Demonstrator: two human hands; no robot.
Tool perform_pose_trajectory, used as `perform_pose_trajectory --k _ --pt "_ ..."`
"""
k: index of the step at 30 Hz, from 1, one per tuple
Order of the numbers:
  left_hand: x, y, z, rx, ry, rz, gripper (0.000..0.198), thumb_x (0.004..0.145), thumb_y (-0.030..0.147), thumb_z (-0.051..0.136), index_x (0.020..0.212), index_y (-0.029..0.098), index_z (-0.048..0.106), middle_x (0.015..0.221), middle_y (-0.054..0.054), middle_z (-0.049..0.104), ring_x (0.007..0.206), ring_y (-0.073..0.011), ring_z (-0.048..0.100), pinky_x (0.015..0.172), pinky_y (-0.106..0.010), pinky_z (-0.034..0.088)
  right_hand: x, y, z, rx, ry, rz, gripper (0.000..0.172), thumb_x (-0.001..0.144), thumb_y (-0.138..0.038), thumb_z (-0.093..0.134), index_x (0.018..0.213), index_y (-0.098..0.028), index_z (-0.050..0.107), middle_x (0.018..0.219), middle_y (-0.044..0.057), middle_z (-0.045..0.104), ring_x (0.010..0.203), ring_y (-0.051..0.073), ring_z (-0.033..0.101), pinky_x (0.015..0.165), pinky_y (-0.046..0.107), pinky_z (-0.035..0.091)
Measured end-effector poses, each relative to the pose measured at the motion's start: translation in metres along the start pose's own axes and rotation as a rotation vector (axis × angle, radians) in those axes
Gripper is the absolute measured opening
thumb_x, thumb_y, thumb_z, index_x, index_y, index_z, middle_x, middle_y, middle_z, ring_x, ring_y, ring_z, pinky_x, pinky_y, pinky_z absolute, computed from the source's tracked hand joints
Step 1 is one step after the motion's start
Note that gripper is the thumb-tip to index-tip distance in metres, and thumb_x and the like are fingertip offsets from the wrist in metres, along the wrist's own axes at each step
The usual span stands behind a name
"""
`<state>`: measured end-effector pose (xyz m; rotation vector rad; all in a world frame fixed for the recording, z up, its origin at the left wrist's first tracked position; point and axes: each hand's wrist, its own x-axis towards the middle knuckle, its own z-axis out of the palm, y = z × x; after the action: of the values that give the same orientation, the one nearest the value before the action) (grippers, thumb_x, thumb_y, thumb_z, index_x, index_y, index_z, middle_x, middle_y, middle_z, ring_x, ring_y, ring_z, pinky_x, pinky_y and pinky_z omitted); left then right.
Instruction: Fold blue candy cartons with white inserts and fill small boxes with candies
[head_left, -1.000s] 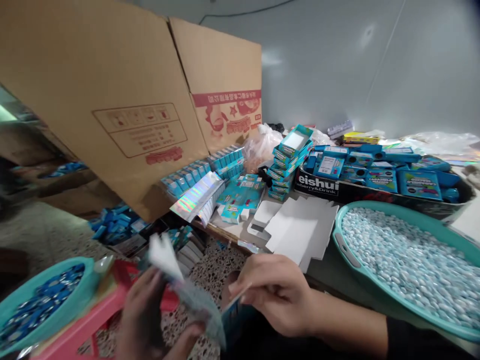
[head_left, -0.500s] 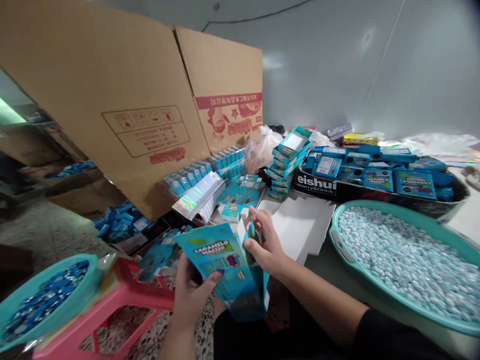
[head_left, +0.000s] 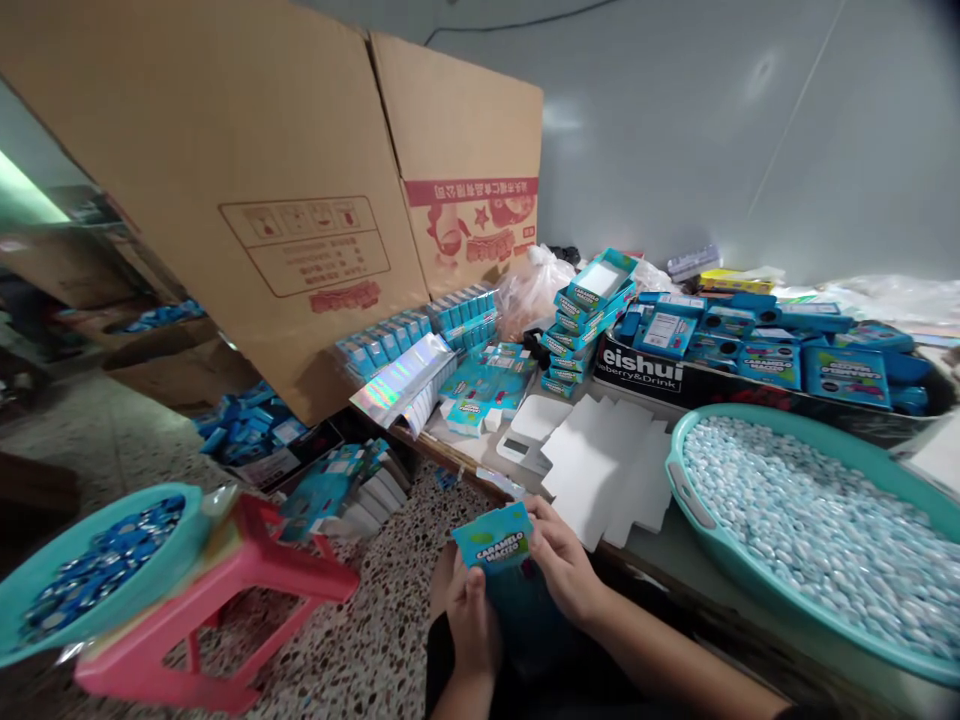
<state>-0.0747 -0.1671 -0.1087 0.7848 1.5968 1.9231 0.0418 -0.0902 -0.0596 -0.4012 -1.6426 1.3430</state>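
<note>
Low over my lap is a blue printed carton [head_left: 495, 538] lettered "Caramelo Macizo", its lower part in shadow. My left hand [head_left: 472, 615] grips its left side, thumb on the front face. At its upper right edge, my right hand [head_left: 562, 565] is closed on the card; some of its fingers are hidden behind. Just beyond on the table lie white unfolded card blanks [head_left: 607, 460]. Farther back rests a batch of flat blue printed cartons [head_left: 487, 385], near a stack of open blue display trays [head_left: 577, 330].
To the right stands a teal basin [head_left: 679, 480] of pale wrapped sweets, with a black carton [head_left: 637, 372] of blue packs behind. At left, a pink stool [head_left: 225, 590] supports another basin [head_left: 191, 510] of blue pieces. A large cardboard box [head_left: 300, 130] rises behind the table edge.
The carton has come down toward my lap and tilted, showing less of its front. My right hand has moved from its open top flaps to its upper right edge.
</note>
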Motion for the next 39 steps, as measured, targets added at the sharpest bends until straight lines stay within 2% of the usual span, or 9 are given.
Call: perform_pose_trajectory --k 3,6,12,20,25,27,31,34,39 --pt "-0.008 -0.007 -0.001 0.007 -0.03 0.011 0.066 0.071 0.079 0.062 0.097 0.019 0.072 0.099 -0.012 0.072 0.097 -0.0319 0.068 0.09 -0.044 0.057 -0.005 -0.003 -0.006 0.005 0.019 0.068 0.047 0.096 -0.05 0.054 0.062 -0.019 0.061 0.087 0.005 0.055 0.08 0.017 0.056 0.073 0.028 0.047" --pt "-0.012 -0.01 -0.003 -0.021 0.014 0.053 0.071 0.073 0.073 0.067 0.121 0.021 0.063 0.12 -0.013 0.067 0.112 -0.0314 0.065 0.096 -0.044 0.054 -0.007 -0.008 -0.013 0.035 0.035 0.11 0.036 0.095 -0.049 0.058 0.073 -0.021 0.066 0.079 0.002 0.057 0.077 0.017 0.056 0.071 0.028 0.048" --pt "-0.014 -0.013 -0.011 0.082 -0.215 0.229 0.05 0.094 0.056 0.049 0.125 0.021 0.065 0.135 -0.015 0.059 0.124 -0.0312 0.057 0.104 -0.046 0.048 -0.007 -0.023 -0.022 0.117 -0.101 0.154 0.029 0.093 -0.05 0.061 0.093 -0.023 0.074 0.1 0.007 0.068 0.093 0.02 0.061 0.086 0.033 0.049" --pt "0.008 -0.02 -0.037 0.282 -0.262 0.604 0.054 0.088 0.069 0.049 0.1 0.02 0.07 0.117 -0.013 0.061 0.108 -0.0294 0.061 0.088 -0.045 0.054 -0.01 -0.032 -0.028 0.08 -0.224 0.262 0.035 0.089 -0.056 0.063 0.093 -0.024 0.076 0.124 0.014 0.068 0.123 0.032 0.057 0.109 0.052 0.039" --pt "0.008 0.005 -0.042 0.516 -0.212 0.944 0.059 0.083 0.068 0.059 0.121 0.023 0.063 0.105 -0.012 0.063 0.096 -0.0256 0.065 0.081 -0.04 0.057 -0.023 -0.016 -0.032 0.129 -0.139 0.389 0.038 0.082 -0.06 0.067 0.09 -0.025 0.077 0.123 0.016 0.07 0.125 0.037 0.059 0.106 0.058 0.042" --pt "0.005 0.013 -0.04 0.587 -0.198 0.956 0.058 0.087 0.066 0.054 0.124 0.021 0.062 0.105 -0.013 0.064 0.097 -0.0256 0.065 0.082 -0.039 0.057 -0.025 -0.012 -0.034 0.137 -0.116 0.395 0.039 0.082 -0.06 0.066 0.092 -0.024 0.078 0.12 0.017 0.071 0.119 0.037 0.063 0.099 0.053 0.051" --pt "0.002 0.025 -0.036 0.699 -0.211 0.887 0.057 0.09 0.067 0.047 0.113 0.018 0.064 0.106 -0.015 0.065 0.095 -0.0255 0.066 0.079 -0.038 0.056 -0.017 -0.016 -0.04 0.038 -0.182 0.304 0.034 0.08 -0.057 0.07 0.093 -0.027 0.078 0.106 0.014 0.074 0.1 0.033 0.07 0.086 0.043 0.058" --pt "0.002 0.026 -0.032 0.758 -0.257 0.95 0.054 0.091 0.067 0.045 0.108 0.019 0.062 0.102 -0.014 0.067 0.091 -0.0244 0.066 0.075 -0.037 0.056 -0.001 -0.026 -0.041 -0.048 -0.361 0.172 0.028 0.081 -0.056 0.069 0.092 -0.032 0.08 0.092 0.011 0.074 0.085 0.03 0.07 0.075 0.041 0.059" --pt "0.005 0.007 -0.032 0.755 -0.155 0.891 0.024 0.097 0.037 0.044 0.1 0.02 0.061 0.103 -0.012 0.069 0.089 -0.0195 0.067 0.073 -0.032 0.056 0.011 -0.033 -0.039 -0.023 -0.601 -0.108 0.029 0.088 -0.059 0.059 0.104 -0.042 0.078 0.096 0.009 0.077 0.103 0.033 0.069 0.104 0.06 0.044"
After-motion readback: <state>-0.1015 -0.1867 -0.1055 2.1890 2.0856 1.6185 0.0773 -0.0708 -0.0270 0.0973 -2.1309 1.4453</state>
